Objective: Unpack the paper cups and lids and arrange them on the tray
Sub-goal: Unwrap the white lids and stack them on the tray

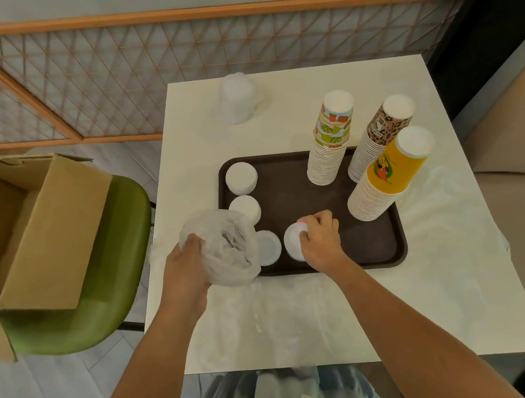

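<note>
A dark brown tray [306, 198] lies on the white table. Three upside-down stacks of paper cups stand on its right side: a fruit-print stack [331, 142], a leopard-print stack [379, 137] and a yellow stack [386, 178]. White lid stacks [241, 178] sit along the tray's left side. My right hand [320, 241] grips a white stack of lids [294, 240] at the tray's front. My left hand [187, 263] holds a crumpled clear plastic bag [228, 249] at the tray's front-left corner.
A wrapped pack of lids [237, 98] stands at the table's far edge. Loose clear plastic [447, 213] lies on the table at the right and front. An open cardboard box [15, 226] rests on a green chair [118, 257] at the left.
</note>
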A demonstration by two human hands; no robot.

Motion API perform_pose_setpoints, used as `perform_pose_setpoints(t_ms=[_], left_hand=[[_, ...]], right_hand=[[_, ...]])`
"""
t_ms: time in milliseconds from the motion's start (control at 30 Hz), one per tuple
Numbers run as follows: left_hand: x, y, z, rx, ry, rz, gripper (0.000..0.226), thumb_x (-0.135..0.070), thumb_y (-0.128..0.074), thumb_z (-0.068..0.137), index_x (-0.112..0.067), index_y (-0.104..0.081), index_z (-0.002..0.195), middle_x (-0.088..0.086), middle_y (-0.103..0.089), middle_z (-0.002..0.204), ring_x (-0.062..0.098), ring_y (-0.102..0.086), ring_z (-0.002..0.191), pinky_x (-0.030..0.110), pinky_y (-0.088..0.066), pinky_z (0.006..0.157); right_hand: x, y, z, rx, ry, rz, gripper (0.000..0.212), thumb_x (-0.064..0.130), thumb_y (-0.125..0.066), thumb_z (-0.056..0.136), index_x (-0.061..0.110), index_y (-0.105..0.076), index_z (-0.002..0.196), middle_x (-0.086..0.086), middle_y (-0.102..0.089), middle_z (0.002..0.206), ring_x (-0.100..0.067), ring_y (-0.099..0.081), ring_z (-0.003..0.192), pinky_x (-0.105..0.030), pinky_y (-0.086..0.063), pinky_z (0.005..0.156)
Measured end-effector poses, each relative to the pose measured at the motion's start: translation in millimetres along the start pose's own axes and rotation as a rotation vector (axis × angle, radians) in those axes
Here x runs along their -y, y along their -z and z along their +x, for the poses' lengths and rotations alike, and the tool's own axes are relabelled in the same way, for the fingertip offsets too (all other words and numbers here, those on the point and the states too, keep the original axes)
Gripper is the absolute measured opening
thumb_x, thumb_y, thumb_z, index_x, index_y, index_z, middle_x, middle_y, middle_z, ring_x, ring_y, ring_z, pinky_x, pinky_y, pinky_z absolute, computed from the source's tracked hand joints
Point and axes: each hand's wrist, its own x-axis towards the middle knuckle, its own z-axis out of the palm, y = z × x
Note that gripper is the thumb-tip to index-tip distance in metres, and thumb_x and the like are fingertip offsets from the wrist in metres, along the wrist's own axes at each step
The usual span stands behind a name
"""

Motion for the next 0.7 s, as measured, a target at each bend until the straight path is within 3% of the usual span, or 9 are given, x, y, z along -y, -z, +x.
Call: perform_pose_setpoints(t_ms=[133,267,367,467,567,700], left_hand=[[2,9,3,-0.005,0.01,-0.03,0.028,-0.028,-0.045,0.112,-0.018,-0.059,0.134,0.001,-0.07,0.119,0.017,-0.068,0.106,0.035,-0.057,0.082],[4,14,5,-0.01,0.015,-0.042,0.029,-0.028,-0.046,0.111,-0.018,-0.061,0.135,0.002,-0.071,0.124,0.018,-0.069,0.109,0.034,-0.058,0.082],[4,17,5,-0.018,0.014,-0.051,0.03,-0.028,-0.046,0.111,-0.018,-0.061,0.136,0.002,-0.071,0.124,0.018,-0.069,0.109,0.035,-0.057,0.086],[4,17,4,-0.024,0.018,-0.07,0.024,-0.027,-0.047,0.111,-0.021,-0.061,0.129,-0.002,-0.071,0.118,0.015,-0.068,0.106,0.034,-0.057,0.082],[5,17,4,-0.026,0.022,-0.063,0.022,-0.027,-0.047,0.111,-0.022,-0.062,0.126,-0.003,-0.071,0.115,0.015,-0.068,0.105,0.032,-0.057,0.08],[7,20,6,-0.018,0.024,-0.05,0.022,-0.027,-0.049,0.11,-0.021,-0.063,0.126,0.0,-0.073,0.118,0.018,-0.07,0.108,0.034,-0.058,0.085]], right_hand=[[-2,-5,-6,-0.049,-0.001,-0.022,0.049,0.013,-0.062,0.1,0.028,-0.051,0.144,-0.01,-0.037,0.146,-0.03,-0.036,0.131,-0.04,-0.044,0.109],[-3,-11,-12,-0.078,0.024,0.033,0.046,0.009,-0.053,0.102,0.033,-0.057,0.142,-0.009,-0.039,0.145,-0.03,-0.036,0.13,-0.043,-0.043,0.108],[-3,-14,-15,-0.076,0.025,0.024,0.04,0.03,-0.052,0.104,0.035,-0.052,0.144,-0.008,-0.035,0.152,-0.03,-0.034,0.134,-0.045,-0.042,0.11],[-4,-15,-17,-0.013,0.017,-0.037,0.062,0.05,-0.066,0.093,0.037,-0.042,0.149,-0.005,-0.025,0.156,-0.03,-0.029,0.138,-0.05,-0.04,0.113],[-8,-17,-17,0.021,0.056,-0.086,0.078,0.042,-0.08,0.084,0.036,-0.039,0.15,-0.006,-0.027,0.151,-0.031,-0.03,0.135,-0.05,-0.046,0.111],[-7,-19,-14,0.047,0.074,-0.174,0.076,0.038,-0.08,0.086,0.03,-0.037,0.148,-0.009,-0.031,0.148,-0.034,-0.03,0.135,-0.047,-0.05,0.108]])
